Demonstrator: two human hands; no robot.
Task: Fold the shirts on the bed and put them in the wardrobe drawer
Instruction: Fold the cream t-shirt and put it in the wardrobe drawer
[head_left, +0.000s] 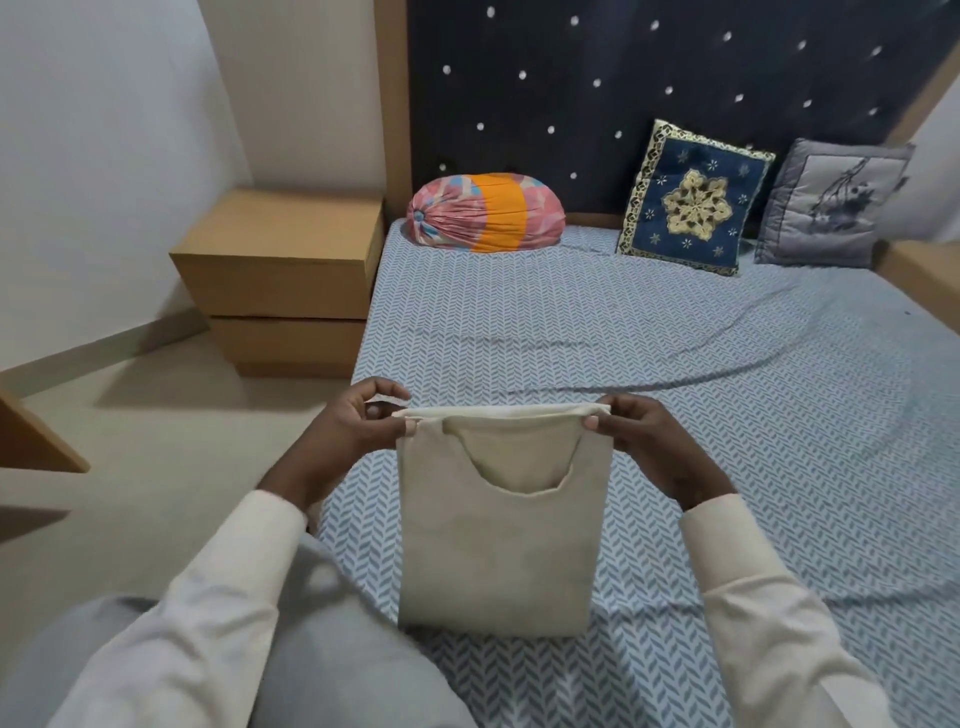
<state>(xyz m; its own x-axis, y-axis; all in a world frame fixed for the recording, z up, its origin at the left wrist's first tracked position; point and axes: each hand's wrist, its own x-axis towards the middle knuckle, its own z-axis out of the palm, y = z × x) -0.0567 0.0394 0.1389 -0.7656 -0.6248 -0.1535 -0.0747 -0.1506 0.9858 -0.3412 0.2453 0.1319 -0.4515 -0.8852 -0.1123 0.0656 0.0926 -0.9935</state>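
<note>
- Nearest me, two cream sleeves (223, 587) reach forward from the person over the near edge of the bed (753, 415).
- The left hand (358, 426) pinches the top left corner of a beige shirt (498, 545), fingers pressed together on the cloth.
- The right hand (644, 441) pinches the top right corner the same way, so the folded top edge runs taut between the two grips.
- Below the grips the shirt hangs as a narrow rectangle, neckline facing the person, its lower edge touching the patterned sheet.
- Beyond the grips the sheet lies wrinkled.
- Farther still, against the dark headboard (675, 78), rest a pink-and-orange bolster (485, 213), a navy cushion (693, 200) and a grey cushion (831, 205).
- Left of the left grip, beside the bed, stands a wooden nightstand (280, 280).
</note>
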